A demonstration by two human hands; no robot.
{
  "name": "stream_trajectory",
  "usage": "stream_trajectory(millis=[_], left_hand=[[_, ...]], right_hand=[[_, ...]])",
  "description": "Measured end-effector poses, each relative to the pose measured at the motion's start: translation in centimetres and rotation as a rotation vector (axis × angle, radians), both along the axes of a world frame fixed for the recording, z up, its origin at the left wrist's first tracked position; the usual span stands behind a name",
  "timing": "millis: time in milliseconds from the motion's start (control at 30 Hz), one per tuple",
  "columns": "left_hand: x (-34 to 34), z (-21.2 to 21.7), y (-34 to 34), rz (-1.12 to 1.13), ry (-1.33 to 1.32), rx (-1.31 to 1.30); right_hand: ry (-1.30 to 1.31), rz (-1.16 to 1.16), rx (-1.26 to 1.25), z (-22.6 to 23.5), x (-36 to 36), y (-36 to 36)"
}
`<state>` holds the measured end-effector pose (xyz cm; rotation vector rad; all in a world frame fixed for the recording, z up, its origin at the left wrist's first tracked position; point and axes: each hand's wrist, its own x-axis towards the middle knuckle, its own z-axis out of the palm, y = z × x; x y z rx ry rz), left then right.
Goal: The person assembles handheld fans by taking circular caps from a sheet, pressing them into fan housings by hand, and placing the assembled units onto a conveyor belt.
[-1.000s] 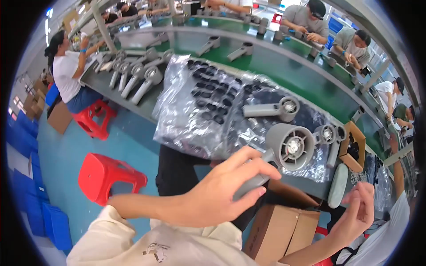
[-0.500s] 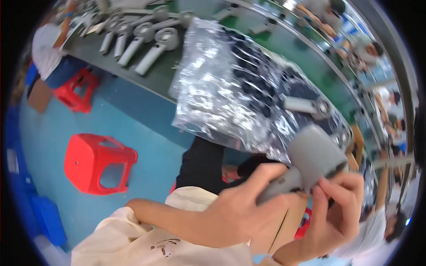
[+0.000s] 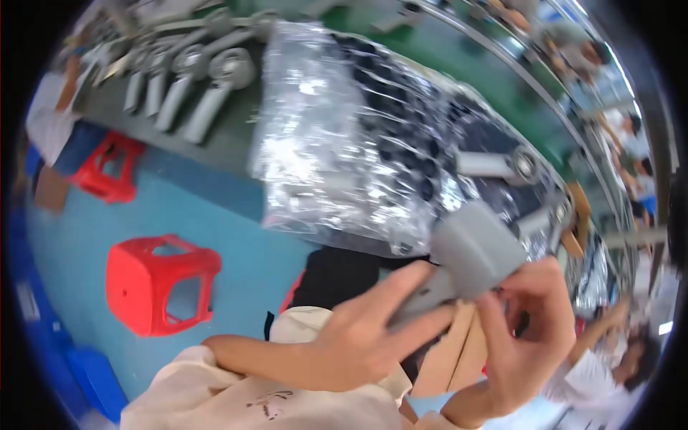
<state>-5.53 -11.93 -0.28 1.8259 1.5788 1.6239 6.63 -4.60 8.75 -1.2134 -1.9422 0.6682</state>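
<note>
Far to the left of the left hand [image 3: 362,337], a red plastic stool [image 3: 159,283] stands on the blue floor [image 3: 215,215], with a second red stool [image 3: 107,168] further up beside the edge of the surface [image 3: 229,140]. Above that hand, a row of grey handled units [image 3: 197,82] lies on the surface, and next to them spreads a crinkled clear plastic sheet [image 3: 337,143] over dark parts. The left hand is curled around the handle of a grey hair-dryer body [image 3: 469,254], fingers stretched along it, holding it up just in front of the plastic sheet's lower edge. Touching the same body from the right, the right hand [image 3: 527,337] pinches its underside with thumb and fingertips, partly closed on it. Beneath both hands a brown cardboard box [image 3: 451,358] shows. Above the right hand, another grey unit [image 3: 502,165] rests on the sheet.
</note>
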Motion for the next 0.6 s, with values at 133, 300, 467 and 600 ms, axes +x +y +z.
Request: stream_trajectory(millis=[133, 300, 467, 600], left_hand=[[1.5, -1.4, 0.4, -0.083, 0.102, 0.054], [3.8, -1.8, -2.2, -0.262, -0.327, -0.407], [5.1, -2.0, -1.5, -0.359, -0.946, -0.592], [4.7, -1.2, 0.7, -0.300, -0.977, -0.446]], right_hand=[[-0.151, -0.046, -0.229, 0.2, 3.5, 0.6], [-0.126, 0.099, -0.276, -2.2, 6.8, 0.7], [0.166, 0.275, -0.261, -5.2, 8.4, 1.5], [0.344, 0.119, -0.235, -5.8, 9.2, 4.4]])
